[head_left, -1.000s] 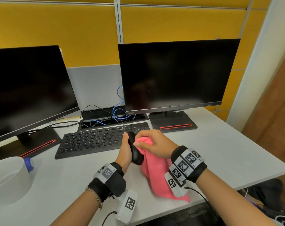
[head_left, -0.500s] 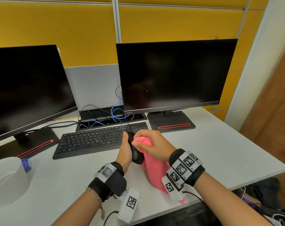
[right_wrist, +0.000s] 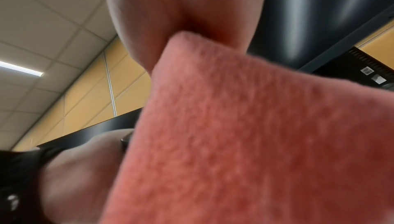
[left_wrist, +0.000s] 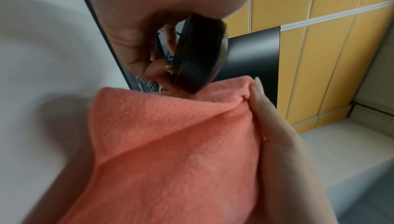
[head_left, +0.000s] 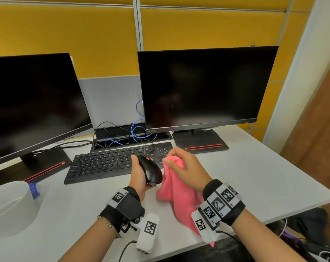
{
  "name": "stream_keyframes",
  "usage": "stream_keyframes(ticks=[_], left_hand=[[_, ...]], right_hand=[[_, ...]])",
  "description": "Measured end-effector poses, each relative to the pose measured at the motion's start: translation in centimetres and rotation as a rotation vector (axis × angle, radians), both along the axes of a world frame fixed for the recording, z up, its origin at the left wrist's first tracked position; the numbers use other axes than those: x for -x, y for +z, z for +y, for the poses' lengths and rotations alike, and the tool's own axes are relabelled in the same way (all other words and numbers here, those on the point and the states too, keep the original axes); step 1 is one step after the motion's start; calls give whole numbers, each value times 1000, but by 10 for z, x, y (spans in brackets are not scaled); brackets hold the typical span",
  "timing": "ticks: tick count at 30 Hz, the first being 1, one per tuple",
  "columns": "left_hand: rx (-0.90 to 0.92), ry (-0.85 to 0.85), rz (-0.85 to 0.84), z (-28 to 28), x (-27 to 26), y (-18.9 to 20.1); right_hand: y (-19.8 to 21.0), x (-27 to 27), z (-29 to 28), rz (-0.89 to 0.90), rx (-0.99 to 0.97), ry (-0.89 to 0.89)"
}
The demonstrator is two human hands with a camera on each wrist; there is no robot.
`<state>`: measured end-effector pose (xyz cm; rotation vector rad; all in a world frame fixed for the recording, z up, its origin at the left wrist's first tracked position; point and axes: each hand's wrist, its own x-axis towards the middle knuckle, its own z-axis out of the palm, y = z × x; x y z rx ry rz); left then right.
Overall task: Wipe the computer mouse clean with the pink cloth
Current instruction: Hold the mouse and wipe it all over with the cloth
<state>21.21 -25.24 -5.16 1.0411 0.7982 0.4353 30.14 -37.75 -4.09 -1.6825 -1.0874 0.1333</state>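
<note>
Pink cloth (head_left: 176, 193) bunched in right hand (head_left: 183, 168), just beside black computer mouse (head_left: 150, 172) held above tabletop (head_left: 254, 178) in left hand (head_left: 139, 178).

Left fingers (left_wrist: 153, 66) are curled around the mouse's edges, clamped on it; right fingers are closed on a fold of cloth, the rest hanging to the tabletop. Risks, as judged: the mouse's smooth shell could slip from the edge grip under wiping pressure and drop onto the keyboard (head_left: 111, 163); its cable, running over the keys, could snag and tug; the trailing cloth could drag off the tabletop edge. Contact between cloth and mouse cannot be confirmed.
</note>
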Motion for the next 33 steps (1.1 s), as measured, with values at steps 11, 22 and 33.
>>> stream_keyframes(ticks=[11, 22, 33], left_hand=[[80, 0, -75, 1, -3, -3], [19, 112, -14, 5, -12, -12], [1, 128, -16, 10, -15, -19]], right_hand=[[-16, 7, 4, 41, -19, 14], [-17, 8, 1, 40, -22, 34], [-18, 18, 2, -55, -30, 53]])
